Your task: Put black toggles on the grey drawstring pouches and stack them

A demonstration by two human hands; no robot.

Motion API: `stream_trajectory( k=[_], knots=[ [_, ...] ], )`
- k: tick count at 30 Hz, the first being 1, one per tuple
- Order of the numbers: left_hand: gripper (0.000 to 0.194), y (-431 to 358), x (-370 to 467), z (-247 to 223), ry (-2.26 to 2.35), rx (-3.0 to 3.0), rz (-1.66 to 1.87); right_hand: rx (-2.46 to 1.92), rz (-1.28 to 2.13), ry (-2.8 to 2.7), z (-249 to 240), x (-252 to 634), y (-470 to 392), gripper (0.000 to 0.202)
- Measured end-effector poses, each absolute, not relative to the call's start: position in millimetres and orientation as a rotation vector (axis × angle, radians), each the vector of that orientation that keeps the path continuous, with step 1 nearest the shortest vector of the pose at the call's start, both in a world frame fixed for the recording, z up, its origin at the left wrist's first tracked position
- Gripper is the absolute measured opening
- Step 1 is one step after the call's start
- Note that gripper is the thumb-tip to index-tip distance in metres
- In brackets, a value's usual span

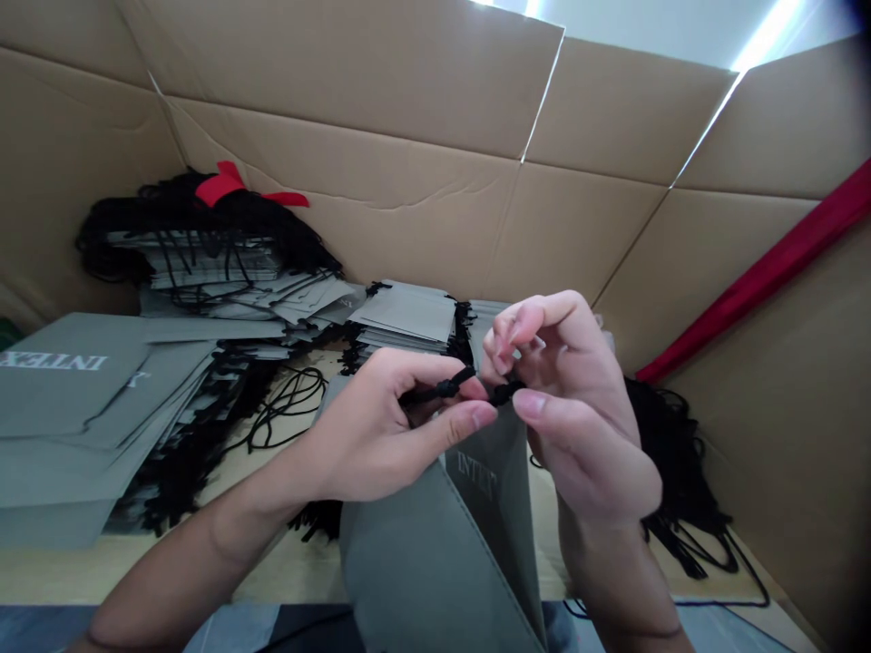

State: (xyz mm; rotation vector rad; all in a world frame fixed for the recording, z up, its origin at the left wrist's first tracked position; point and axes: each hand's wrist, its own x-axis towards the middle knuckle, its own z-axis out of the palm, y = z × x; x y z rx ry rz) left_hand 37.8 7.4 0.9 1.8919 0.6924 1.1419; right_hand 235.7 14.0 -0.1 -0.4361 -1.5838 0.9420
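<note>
A grey drawstring pouch (415, 553) with white lettering hangs below my hands, its mouth partly open and its lower part out of frame. Knotted black cord (445, 388) runs at its top edge. My left hand (387, 435) is closed on the cord, with a knot showing between thumb and index finger. Close beside it, my right hand (578, 417) pinches the cord near another knot, thumb and fingertips together and the other fingers curled. The fingers hide part of the cord.
Grey pouches (61, 390) lie stacked at the left, with another stack (408, 313) behind my hands. Bundled black cords (673, 462) lie at the right on the wooden table (313, 571). Cardboard walls (381, 118) enclose the back and sides. A red strip (762, 281) slants along the right.
</note>
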Motion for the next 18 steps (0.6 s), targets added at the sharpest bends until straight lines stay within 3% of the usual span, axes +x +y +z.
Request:
stream_trajectory(
  k=[5, 8, 10, 14, 18],
  knots=[
    [0.025, 8, 32, 3, 0.75, 1.997, 1.178, -0.476, 1.155, -1.88, 3, 250, 28, 0.016],
    [0.022, 6, 33, 5, 0.769, 1.957, 1.152, -0.444, 1.312, -1.825, 5, 254, 37, 0.018],
    [0.014, 5, 31, 4, 0.788, 1.874, 1.099, -0.476, 1.237, -1.768, 6, 253, 40, 0.021],
    [0.025, 5, 23, -3, 0.701, 1.815, 0.995, -0.532, 1.094, -1.693, 9, 252, 39, 0.026],
    [0.023, 4, 20, -6, 0.665, 1.818, 1.07, -0.53, 1.057, -1.653, 10, 256, 35, 0.023]
  ],
)
